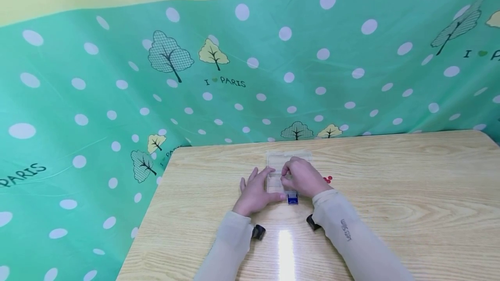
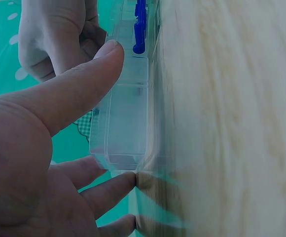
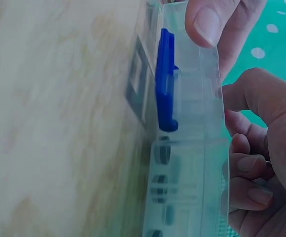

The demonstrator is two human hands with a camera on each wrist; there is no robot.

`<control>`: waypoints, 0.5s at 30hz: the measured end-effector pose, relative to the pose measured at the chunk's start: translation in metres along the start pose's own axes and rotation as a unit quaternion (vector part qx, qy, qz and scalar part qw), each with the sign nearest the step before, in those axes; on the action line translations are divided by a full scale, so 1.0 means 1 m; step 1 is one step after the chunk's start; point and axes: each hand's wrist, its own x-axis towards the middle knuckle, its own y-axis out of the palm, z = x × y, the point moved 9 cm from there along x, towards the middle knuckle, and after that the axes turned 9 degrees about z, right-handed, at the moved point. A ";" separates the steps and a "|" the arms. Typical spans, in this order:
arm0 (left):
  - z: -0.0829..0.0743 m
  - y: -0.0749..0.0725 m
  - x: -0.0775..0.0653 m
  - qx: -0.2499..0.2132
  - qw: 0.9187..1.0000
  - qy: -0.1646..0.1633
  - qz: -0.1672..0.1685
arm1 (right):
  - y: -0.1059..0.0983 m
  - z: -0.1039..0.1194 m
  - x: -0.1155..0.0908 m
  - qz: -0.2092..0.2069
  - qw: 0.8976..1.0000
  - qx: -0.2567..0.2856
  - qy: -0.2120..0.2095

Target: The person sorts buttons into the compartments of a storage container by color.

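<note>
A clear plastic divided box [image 1: 275,160] with a blue latch [image 1: 292,198] at its front lies on the table. My left hand [image 1: 255,194] is at the box's left side, fingers spread and fairly straight; in the left wrist view its thumb [image 2: 91,79] reaches along the front wall [image 2: 125,118]. Over the box is my right hand [image 1: 304,177], fingers bent and fingertips close together. Whether anything sits between those tips is hidden. Through the front wall, the right wrist view shows several dark round pieces [image 3: 163,150] inside.
Several small red round pieces [image 1: 329,180] lie on the table right of the box, beside my right hand. Black wrist devices [image 1: 258,232] sit under both wrists. A green patterned cloth [image 1: 234,120] hangs behind the wooden table [image 1: 390,194] and along its left.
</note>
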 end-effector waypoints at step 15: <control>0.000 0.000 0.001 0.005 1.000 0.005 0.000 | 0.003 0.003 0.009 0.017 1.000 0.001 0.008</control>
